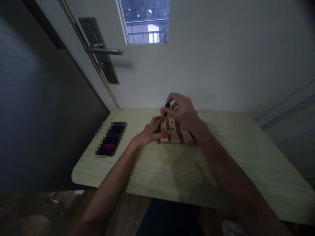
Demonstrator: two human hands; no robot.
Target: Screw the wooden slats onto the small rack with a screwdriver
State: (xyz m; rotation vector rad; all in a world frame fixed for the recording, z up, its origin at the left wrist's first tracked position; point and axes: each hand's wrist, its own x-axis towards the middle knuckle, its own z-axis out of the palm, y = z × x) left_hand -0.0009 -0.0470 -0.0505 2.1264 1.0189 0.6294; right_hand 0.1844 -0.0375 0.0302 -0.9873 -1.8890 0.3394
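A small wooden slatted piece [174, 132], made of pale strips with small holes, lies on the light wood table [221, 157] near its far edge. My left hand [151, 131] rests on its left side, fingers pressing the leftmost slat. My right hand [180, 109] hovers over the top of the slats and pinches a small black tool [167, 108] upright between thumb and fingers, its tip touching the far end of the left slat. The right part of the wooden piece is hidden under my right wrist.
A phone [111, 139] lies on the table's left side. Behind the table is a white door with a metal handle [103, 50] and a small window [147, 21]. A dark wall stands at the left. The wooden floor shows below the table's near edge.
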